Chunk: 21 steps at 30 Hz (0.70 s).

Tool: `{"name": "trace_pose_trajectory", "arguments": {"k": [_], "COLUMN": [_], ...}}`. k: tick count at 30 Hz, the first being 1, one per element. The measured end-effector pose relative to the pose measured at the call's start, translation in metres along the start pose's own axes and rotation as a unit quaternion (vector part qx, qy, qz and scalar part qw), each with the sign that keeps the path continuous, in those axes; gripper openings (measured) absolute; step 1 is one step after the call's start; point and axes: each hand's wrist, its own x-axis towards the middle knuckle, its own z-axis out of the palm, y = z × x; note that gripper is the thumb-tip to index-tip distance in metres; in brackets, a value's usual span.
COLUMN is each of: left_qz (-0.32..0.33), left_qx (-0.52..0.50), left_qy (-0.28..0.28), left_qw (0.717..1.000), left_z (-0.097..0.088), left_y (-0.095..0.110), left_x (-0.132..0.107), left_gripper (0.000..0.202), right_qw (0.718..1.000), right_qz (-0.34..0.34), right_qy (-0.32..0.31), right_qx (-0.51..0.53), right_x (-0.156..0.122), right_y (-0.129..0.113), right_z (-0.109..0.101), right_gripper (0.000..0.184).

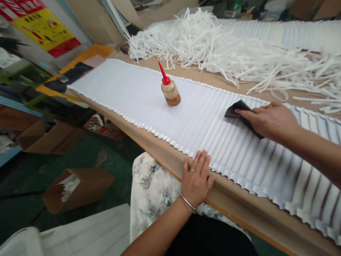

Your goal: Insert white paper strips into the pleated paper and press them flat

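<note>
A long white pleated sheet (138,96) lies along the brown table (239,209). My left hand (196,177) rests flat on the sheet's near edge, fingers stretched out together, holding nothing. My right hand (269,120) lies on the pleats farther right and presses a flat black piece (236,109) against the sheet, fingers closed over it. A small glue bottle (169,89) with a red pointed nozzle stands upright on the sheet, left of my right hand.
A heap of white strips (213,46) covers the far side of the table, with more pleated material (293,33) behind it. Cardboard boxes (80,188) sit on the green floor at left. A white panel (87,231) lies near my lap.
</note>
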Motion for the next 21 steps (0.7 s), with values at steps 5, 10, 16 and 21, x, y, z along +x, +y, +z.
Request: {"name": "trace_pose_trajectory", "arguments": {"k": [5, 10, 16, 21], "left_qz": [0.008, 0.001, 0.025, 0.290], "left_qx": [0.005, -0.012, -0.048, -0.140], "left_qy": [-0.008, -0.001, 0.018, -0.040], "left_qw": [1.000, 1.000, 0.998, 0.946], "left_z": [0.003, 0.002, -0.016, -0.009], "left_y": [-0.002, -0.005, 0.012, 0.101], "left_x": [0.001, 0.002, 0.007, 0.021], "left_gripper": [0.064, 0.063, 0.058, 0.053], "right_qw": [0.997, 0.989, 0.985, 0.968], "right_qz": [-0.079, -0.144, -0.064, 0.236], "right_qy": [-0.010, -0.022, 0.004, 0.072], "right_qx": [-0.001, 0.033, 0.161, 0.037], "right_x": [-0.051, -0.101, -0.163, -0.257], "right_y": [-0.023, -0.130, -0.066, 0.048], "right_z": [-0.012, -0.017, -0.052, -0.064], "right_gripper": [0.047, 0.029, 0.056, 0.055]}}
